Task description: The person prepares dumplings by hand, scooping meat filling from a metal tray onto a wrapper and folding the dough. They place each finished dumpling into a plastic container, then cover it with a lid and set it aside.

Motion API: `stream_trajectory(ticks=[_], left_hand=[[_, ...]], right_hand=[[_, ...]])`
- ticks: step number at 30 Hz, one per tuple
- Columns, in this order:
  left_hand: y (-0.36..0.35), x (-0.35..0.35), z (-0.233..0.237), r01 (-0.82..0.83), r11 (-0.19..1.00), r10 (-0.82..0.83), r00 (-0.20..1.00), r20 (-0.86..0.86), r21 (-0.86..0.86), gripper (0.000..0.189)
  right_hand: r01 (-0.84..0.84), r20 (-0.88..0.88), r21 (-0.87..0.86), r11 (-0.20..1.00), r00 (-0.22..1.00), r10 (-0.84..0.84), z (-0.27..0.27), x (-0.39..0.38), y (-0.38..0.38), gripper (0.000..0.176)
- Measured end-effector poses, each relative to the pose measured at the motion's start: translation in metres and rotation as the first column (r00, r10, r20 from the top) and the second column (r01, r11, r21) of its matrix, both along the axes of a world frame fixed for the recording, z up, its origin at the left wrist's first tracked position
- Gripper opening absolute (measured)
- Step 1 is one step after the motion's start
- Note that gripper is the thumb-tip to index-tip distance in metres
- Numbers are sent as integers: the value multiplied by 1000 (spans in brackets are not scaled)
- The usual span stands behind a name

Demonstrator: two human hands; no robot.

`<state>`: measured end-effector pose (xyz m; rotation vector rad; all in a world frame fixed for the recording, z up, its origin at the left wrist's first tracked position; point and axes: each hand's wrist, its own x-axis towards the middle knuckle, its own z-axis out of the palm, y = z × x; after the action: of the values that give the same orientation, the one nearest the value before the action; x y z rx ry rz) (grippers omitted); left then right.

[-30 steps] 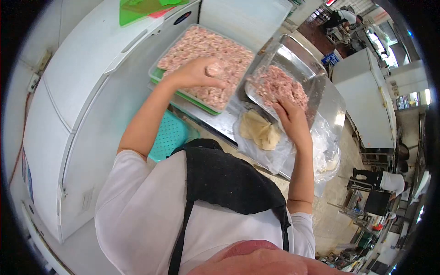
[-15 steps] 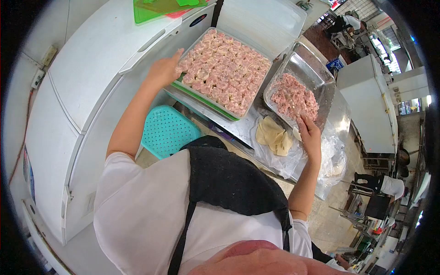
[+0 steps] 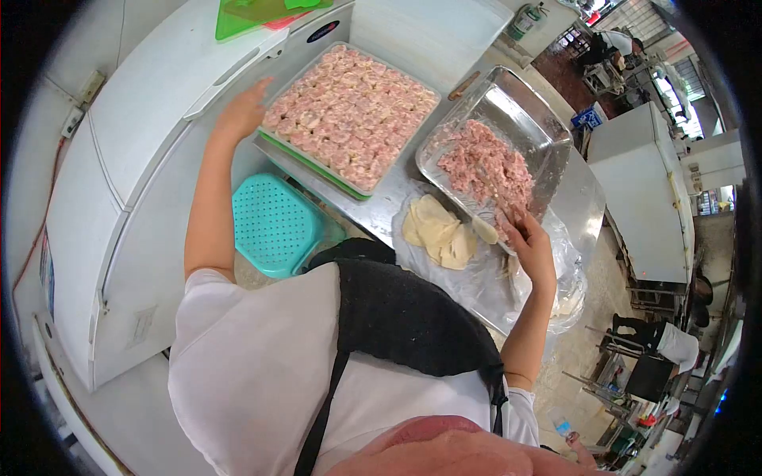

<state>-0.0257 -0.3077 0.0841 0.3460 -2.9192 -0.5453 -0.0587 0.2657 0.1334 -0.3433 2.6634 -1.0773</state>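
Observation:
My left hand point(image 3: 244, 111) is open, fingers apart, just off the left edge of a shallow tray point(image 3: 367, 193) packed with rows of meat-filled dumplings point(image 3: 349, 115). The fingers of my right hand point(image 3: 530, 244) are bent together at the near edge of the minced meat point(image 3: 486, 163), on something I cannot make out. That meat lies in a deep metal pan point(image 3: 540, 107). Close to the left of this hand shows a pale, rounded handle end point(image 3: 484, 230). Thin round wrappers point(image 3: 438, 232) lie on clear plastic in front of the pan.
A turquoise perforated basket point(image 3: 274, 222) is below the table edge. White freezers point(image 3: 167, 95) stand on the left, with green and red boards point(image 3: 262, 14) on top. A plastic bag point(image 3: 567, 274) lies right of my right hand. Other people point(image 3: 679, 347) are farther off at the right.
My left hand has drawn away from the tray's edge, its fingers more apart. My right hand stays by the meat, slightly lower. The whole view has shifted, with tray and pan farther left.

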Motion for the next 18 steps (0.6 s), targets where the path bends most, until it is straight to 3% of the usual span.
stream_trajectory(ticks=[1,5,9,11,12,14,17,18], left_hand=[[7,2,2,-44,999,45,997,-69,18,61],[33,7,14,-114,979,121,992,-31,168,52],[17,-9,5,-97,995,82,952,-294,-37,47],[-11,-33,5,-106,987,51,922,-384,-122,46],[-28,-50,7,-135,973,44,904,-426,-186,46],[-59,-84,10,-146,957,11,881,-472,-251,46],[-96,-131,7,-214,945,91,900,-427,-249,47],[-104,-144,6,-251,912,120,920,-372,-326,48]], right_hand=[[-38,-38,30,999,998,40,-4,-4,10,37],[-164,-248,190,968,946,209,-25,-26,47,38],[-146,-183,257,955,963,196,-30,-39,47,36],[-86,-274,445,891,935,226,-44,-48,46,32],[-71,-282,437,897,936,212,-50,-49,45,32],[51,-484,336,940,866,126,-58,-44,42,35],[109,-487,250,962,873,28,-51,-29,27,35],[130,-492,252,959,871,11,-50,-25,22,35]])
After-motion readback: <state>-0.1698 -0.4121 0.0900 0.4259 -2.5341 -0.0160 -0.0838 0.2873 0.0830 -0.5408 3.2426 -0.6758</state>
